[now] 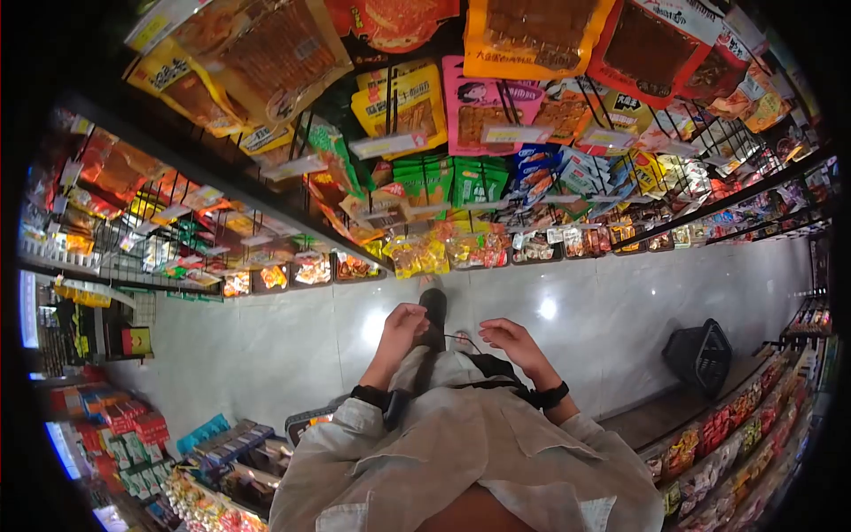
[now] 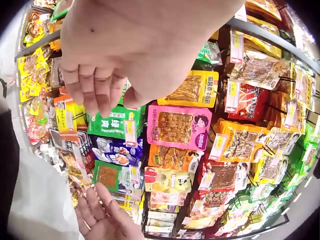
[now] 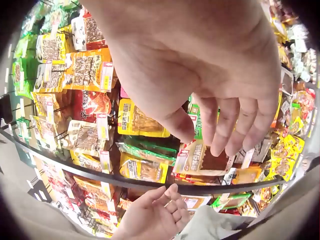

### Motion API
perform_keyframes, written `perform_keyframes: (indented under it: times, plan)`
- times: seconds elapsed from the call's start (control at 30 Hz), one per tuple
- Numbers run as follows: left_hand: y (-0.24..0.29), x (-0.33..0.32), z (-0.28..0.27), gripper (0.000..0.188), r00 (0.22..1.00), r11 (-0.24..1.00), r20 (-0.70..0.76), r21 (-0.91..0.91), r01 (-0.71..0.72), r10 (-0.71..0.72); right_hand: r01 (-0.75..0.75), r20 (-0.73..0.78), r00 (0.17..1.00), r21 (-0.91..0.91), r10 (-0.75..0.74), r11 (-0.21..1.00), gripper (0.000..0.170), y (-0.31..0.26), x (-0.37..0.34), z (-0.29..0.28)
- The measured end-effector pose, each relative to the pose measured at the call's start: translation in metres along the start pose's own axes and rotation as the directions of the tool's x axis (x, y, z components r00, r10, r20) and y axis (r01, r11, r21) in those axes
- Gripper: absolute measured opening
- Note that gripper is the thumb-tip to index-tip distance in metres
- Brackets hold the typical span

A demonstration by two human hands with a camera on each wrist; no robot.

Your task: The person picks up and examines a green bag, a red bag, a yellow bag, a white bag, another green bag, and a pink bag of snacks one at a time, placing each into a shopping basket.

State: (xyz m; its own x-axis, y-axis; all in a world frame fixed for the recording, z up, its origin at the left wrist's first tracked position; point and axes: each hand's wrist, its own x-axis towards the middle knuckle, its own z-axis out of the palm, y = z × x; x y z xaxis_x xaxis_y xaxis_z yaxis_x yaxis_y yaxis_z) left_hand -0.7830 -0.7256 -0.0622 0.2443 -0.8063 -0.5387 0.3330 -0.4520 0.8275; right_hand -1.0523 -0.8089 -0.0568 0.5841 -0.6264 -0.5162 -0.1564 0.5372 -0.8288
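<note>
Both hands hang in front of the person's body, apart from each other and holding nothing. In the head view the left hand (image 1: pixel 403 330) has loosely bent fingers above the dark shoe and trouser leg. The right hand (image 1: pixel 512 342) is held at about the same height, its fingers relaxed and pointing inward. Facing them is a rack of hanging snack packs, among them a pink pack (image 2: pixel 176 127), a yellow pack (image 3: pixel 142 120) and green packs (image 1: pixel 480 181). Each wrist view shows its own hand large across the top and the other hand lower down.
A black shopping basket (image 1: pixel 700 356) lies on the shiny tiled floor (image 1: pixel 567 306) at the right. Trays of small packs line the rack's foot. More shelves with bagged goods (image 1: pixel 709 434) stand behind at the right, and boxed goods (image 1: pixel 133 443) at the left.
</note>
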Motion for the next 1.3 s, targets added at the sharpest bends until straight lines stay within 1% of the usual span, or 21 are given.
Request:
perform_keyframes:
  times: [0.1, 0.2, 0.27, 0.3, 0.4, 0.43, 0.53, 0.63, 0.67, 0.7, 0.8, 0.83, 0.9, 0.93, 0.97, 1.0, 1.07, 1.17, 1.2, 1.27, 1.3]
  plan:
    - [0.024, 0.056, -0.011, 0.017, 0.997, 0.996, -0.003, 0.026, -0.082, 0.082, 0.083, -0.059, 0.995, -0.056, -0.086, 0.995, 0.026, -0.009, 0.026, -0.009]
    - [0.055, 0.112, -0.024, 0.015, 0.978, 0.978, -0.017, 0.006, -0.209, 0.209, 0.099, -0.15, 0.984, 0.023, -0.094, 0.995, 0.024, -0.035, 0.05, -0.01]
    - [0.074, 0.15, -0.029, 0.015, 0.929, 0.929, -0.042, -0.037, -0.369, 0.368, 0.102, -0.196, 0.976, 0.019, -0.096, 0.995, 0.024, -0.056, 0.066, -0.007]
    - [0.097, 0.16, -0.03, 0.027, 0.868, 0.869, -0.052, 0.069, -0.491, 0.494, 0.101, -0.215, 0.972, 0.021, -0.094, 0.995, 0.024, -0.064, 0.075, -0.005]
    - [0.168, 0.171, -0.025, 0.038, 0.802, 0.826, -0.204, 0.189, -0.53, 0.561, 0.13, -0.207, 0.97, -0.001, -0.128, 0.991, 0.023, -0.071, 0.108, -0.006]
    - [0.181, 0.176, -0.023, 0.045, 0.726, 0.759, -0.221, 0.177, -0.626, 0.651, 0.142, -0.222, 0.966, 0.013, -0.136, 0.99, 0.024, -0.075, 0.117, -0.001]
    - [0.204, 0.193, -0.021, 0.045, 0.664, 0.692, -0.196, 0.257, -0.675, 0.721, 0.16, -0.237, 0.96, 0.024, -0.15, 0.987, 0.025, -0.086, 0.137, 0.009]
    - [0.189, 0.204, -0.01, 0.044, 0.653, 0.682, -0.197, 0.238, -0.692, 0.731, 0.198, -0.235, 0.952, -0.012, -0.195, 0.98, 0.022, -0.1, 0.153, 0.009]
    - [0.178, 0.207, -0.01, 0.044, 0.645, 0.674, -0.196, 0.218, -0.706, 0.738, 0.283, -0.261, 0.925, -0.011, -0.275, 0.959, 0.022, -0.104, 0.159, 0.003]
    - [0.174, 0.203, -0.011, 0.043, 0.689, 0.695, -0.115, 0.206, -0.689, 0.716, 0.364, -0.287, 0.891, -0.014, -0.353, 0.931, 0.022, -0.107, 0.166, -0.009]
    - [0.179, 0.196, 0.007, 0.045, 0.691, 0.672, -0.084, 0.342, -0.657, 0.718, 0.512, -0.481, 0.72, -0.119, -0.501, 0.851, 0.027, -0.146, 0.185, -0.031]
    - [0.192, 0.186, 0.014, 0.045, 0.645, 0.589, -0.09, 0.516, -0.621, 0.759, 0.558, -0.474, 0.679, -0.162, -0.56, 0.814, 0.034, -0.149, 0.199, -0.053]
    - [0.184, 0.197, 0.014, 0.047, 0.658, 0.657, -0.143, 0.367, -0.658, 0.739, 0.692, -0.554, 0.507, -0.195, -0.66, 0.695, 0.034, -0.177, 0.219, -0.073]
    - [0.177, 0.203, 0.011, 0.049, 0.667, 0.683, -0.169, 0.293, -0.669, 0.726, 0.687, -0.556, 0.479, -0.244, -0.679, 0.684, 0.033, -0.188, 0.229, -0.083]
    - [0.168, 0.207, 0.006, 0.046, 0.611, 0.616, -0.161, 0.409, -0.673, 0.775, 0.683, -0.554, 0.451, -0.291, -0.7, 0.67, 0.033, -0.198, 0.24, -0.094]
    - [0.166, 0.201, 0.007, 0.043, 0.657, 0.682, -0.194, 0.305, -0.665, 0.728, 0.678, -0.549, 0.423, -0.335, -0.72, 0.654, 0.032, -0.207, 0.244, -0.098]
    - [0.161, 0.185, 0.013, 0.039, 0.745, 0.779, -0.246, 0.082, -0.621, 0.62, 0.703, -0.502, 0.469, -0.287, -0.727, 0.651, 0.028, -0.216, 0.251, -0.097]
    - [0.115, 0.177, 0.001, 0.03, 0.703, 0.745, -0.265, 0.35, -0.568, 0.66, 0.605, -0.413, 0.629, -0.272, -0.659, 0.748, 0.025, -0.21, 0.254, -0.111]
    - [0.111, 0.165, 0.007, 0.027, 0.757, 0.812, -0.299, 0.272, -0.516, 0.581, 0.551, -0.377, 0.689, -0.284, -0.62, 0.785, 0.025, -0.209, 0.257, -0.118]
    - [0.104, 0.135, 0.02, 0.021, 0.848, 0.915, -0.348, 0.103, -0.39, 0.4, 0.599, -0.331, 0.641, -0.348, -0.693, 0.721, 0.022, -0.218, 0.234, -0.102]
    - [0.092, 0.127, 0.025, 0.017, 0.81, 0.895, -0.383, 0.144, -0.422, 0.443, 0.617, -0.296, 0.633, -0.365, -0.715, 0.697, 0.021, -0.22, 0.223, -0.098]
